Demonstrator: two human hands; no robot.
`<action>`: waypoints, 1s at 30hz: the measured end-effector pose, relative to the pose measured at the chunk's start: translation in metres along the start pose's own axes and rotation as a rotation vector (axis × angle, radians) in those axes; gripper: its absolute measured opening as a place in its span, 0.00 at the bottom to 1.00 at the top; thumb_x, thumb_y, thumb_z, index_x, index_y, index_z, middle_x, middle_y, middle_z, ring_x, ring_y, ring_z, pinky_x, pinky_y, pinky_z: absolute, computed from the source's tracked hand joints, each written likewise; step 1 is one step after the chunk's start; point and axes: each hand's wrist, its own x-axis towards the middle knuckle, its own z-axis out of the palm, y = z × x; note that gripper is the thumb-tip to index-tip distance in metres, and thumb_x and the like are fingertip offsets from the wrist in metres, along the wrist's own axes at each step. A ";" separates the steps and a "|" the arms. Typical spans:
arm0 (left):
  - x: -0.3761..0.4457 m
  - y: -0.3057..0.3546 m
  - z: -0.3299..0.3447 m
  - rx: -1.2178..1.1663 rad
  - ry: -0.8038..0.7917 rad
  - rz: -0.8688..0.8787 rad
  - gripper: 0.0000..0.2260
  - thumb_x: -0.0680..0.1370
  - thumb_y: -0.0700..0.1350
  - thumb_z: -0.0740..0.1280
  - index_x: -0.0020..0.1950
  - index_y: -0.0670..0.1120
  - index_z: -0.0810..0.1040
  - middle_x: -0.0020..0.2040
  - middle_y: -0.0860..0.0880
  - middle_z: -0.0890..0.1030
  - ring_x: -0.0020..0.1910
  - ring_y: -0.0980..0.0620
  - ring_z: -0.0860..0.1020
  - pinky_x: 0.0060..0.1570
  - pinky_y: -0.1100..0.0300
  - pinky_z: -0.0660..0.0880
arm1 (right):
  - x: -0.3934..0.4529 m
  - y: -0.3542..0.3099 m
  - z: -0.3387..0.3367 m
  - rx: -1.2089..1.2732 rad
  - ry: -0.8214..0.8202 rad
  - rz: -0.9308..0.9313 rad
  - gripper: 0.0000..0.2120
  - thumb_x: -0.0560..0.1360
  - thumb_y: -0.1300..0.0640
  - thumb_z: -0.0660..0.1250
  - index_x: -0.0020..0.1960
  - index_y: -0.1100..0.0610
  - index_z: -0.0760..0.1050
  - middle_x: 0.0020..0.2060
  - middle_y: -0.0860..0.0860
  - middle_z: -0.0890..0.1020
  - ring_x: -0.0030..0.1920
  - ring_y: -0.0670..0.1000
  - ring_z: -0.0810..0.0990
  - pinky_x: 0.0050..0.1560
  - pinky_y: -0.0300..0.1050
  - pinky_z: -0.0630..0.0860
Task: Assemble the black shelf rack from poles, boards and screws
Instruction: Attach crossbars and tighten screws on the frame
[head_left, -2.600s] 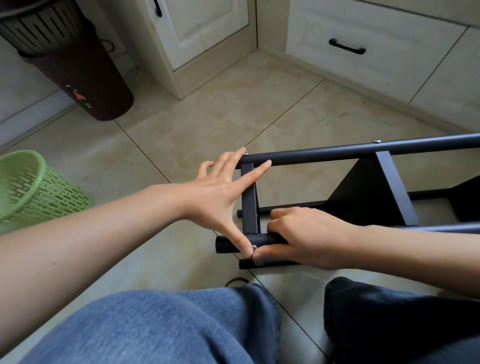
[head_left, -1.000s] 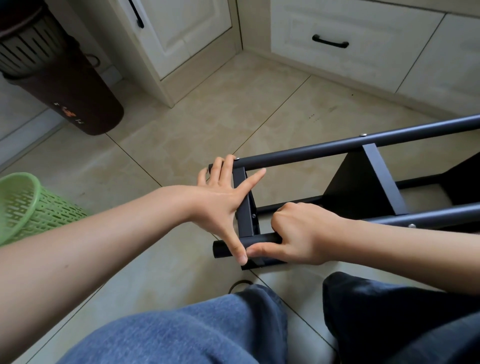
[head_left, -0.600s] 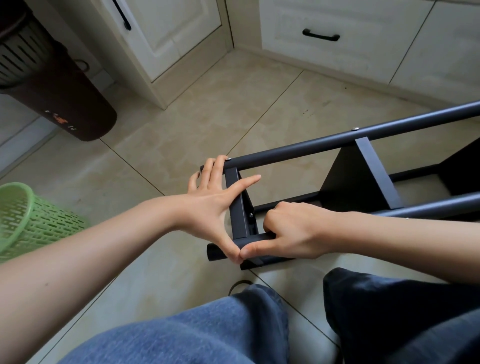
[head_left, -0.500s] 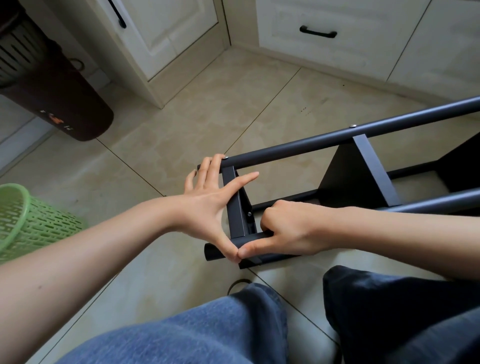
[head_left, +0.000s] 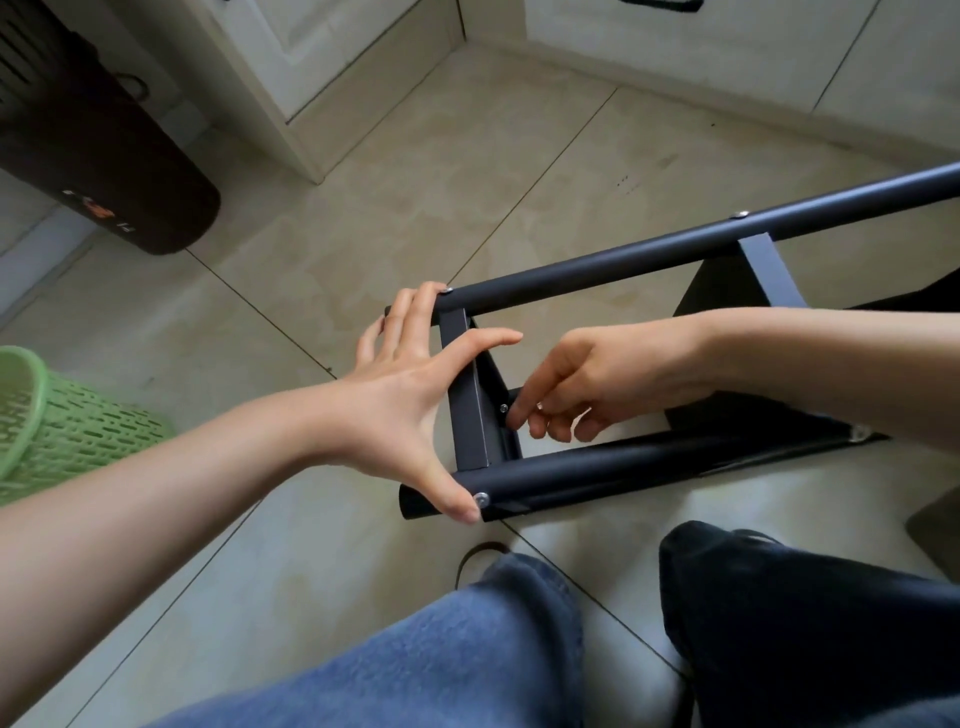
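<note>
The shelf rack (head_left: 649, 364) lies on its side on the tiled floor (head_left: 363, 208) in front of my knees, its poles running off to the right and an end board (head_left: 470, 395) standing between two of them. My left hand (head_left: 415, 395) is spread wide and flat against that end: fingers at the tip of the far pole (head_left: 675, 244), thumb pressed on the near pole (head_left: 597, 465) just beside a screw (head_left: 483, 499). It braces rather than grips. My right hand (head_left: 587, 384) reaches into the frame with its fingers loosely curled, the forefinger touching near a small screw (head_left: 503, 408) on the inner face of the board; I cannot tell whether it pinches anything.

I judge the rack to be painted metal, stiff and fairly light for its length, with smooth round poles that could roll or slide under a palm. It is long, so lifting by one end would let it swing. The safest hold seems to be around a pole close to a board joint, where the corner stops the hand slipping. The screws are tiny and easily dropped.
</note>
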 end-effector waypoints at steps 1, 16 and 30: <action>0.000 0.000 0.000 0.002 0.001 -0.001 0.58 0.45 0.75 0.70 0.70 0.78 0.42 0.77 0.48 0.28 0.74 0.45 0.22 0.75 0.41 0.33 | 0.002 0.001 -0.002 0.025 -0.033 -0.011 0.13 0.81 0.68 0.59 0.59 0.63 0.79 0.42 0.53 0.83 0.38 0.46 0.81 0.37 0.36 0.78; -0.001 0.000 0.001 -0.037 -0.030 -0.001 0.56 0.47 0.74 0.70 0.69 0.78 0.44 0.75 0.53 0.25 0.73 0.47 0.20 0.74 0.41 0.34 | 0.018 0.008 0.003 0.164 -0.140 -0.002 0.05 0.80 0.61 0.63 0.54 0.62 0.74 0.48 0.58 0.86 0.47 0.53 0.86 0.41 0.38 0.81; -0.002 0.002 0.001 -0.063 -0.024 0.007 0.55 0.47 0.74 0.70 0.69 0.78 0.46 0.75 0.53 0.27 0.73 0.49 0.20 0.76 0.39 0.37 | 0.032 0.007 0.027 0.215 -0.144 0.002 0.11 0.76 0.67 0.67 0.36 0.58 0.79 0.30 0.52 0.81 0.31 0.45 0.80 0.33 0.35 0.77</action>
